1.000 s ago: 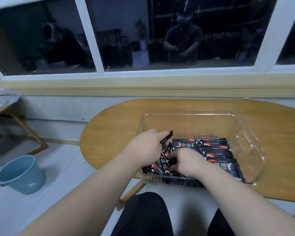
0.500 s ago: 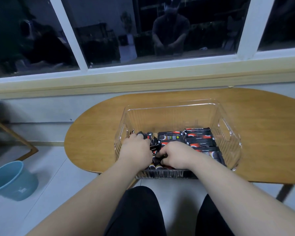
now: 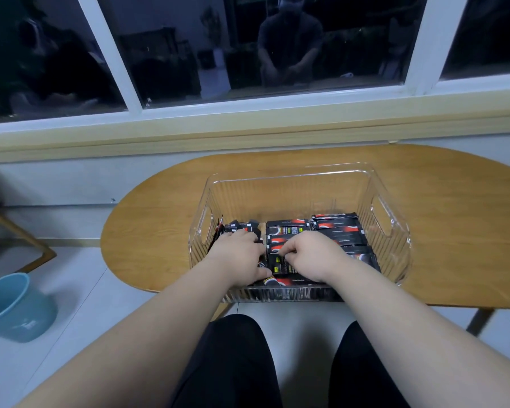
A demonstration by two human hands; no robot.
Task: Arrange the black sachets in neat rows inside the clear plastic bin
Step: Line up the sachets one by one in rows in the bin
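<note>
A clear plastic bin point(image 3: 292, 175) stands on the wooden table point(image 3: 460, 219) in front of me. Black sachets with red and white print lie in it: a flat row at the right point(image 3: 340, 231), a middle row point(image 3: 287, 231) and a looser pile at the left point(image 3: 239, 225). Both my hands are inside the bin near its front wall. My left hand point(image 3: 237, 256) lies palm down over the left pile, fingers bent over the sachets and thumb under their near edge. Just to its right, my right hand point(image 3: 314, 257) pinches the edge of a sachet point(image 3: 278, 265) in the middle row with curled fingers.
The far half of the bin's floor holds no sachets. A window sill point(image 3: 248, 134) and wall run behind the table. On the floor at the left stand a blue bucket point(image 3: 15, 307) and a wooden frame point(image 3: 43, 251). My knees are below the table edge.
My left hand has lowered the sachet it held up and now rests on the left pile. My right hand has shifted slightly right onto the middle row. The view tilted down.
</note>
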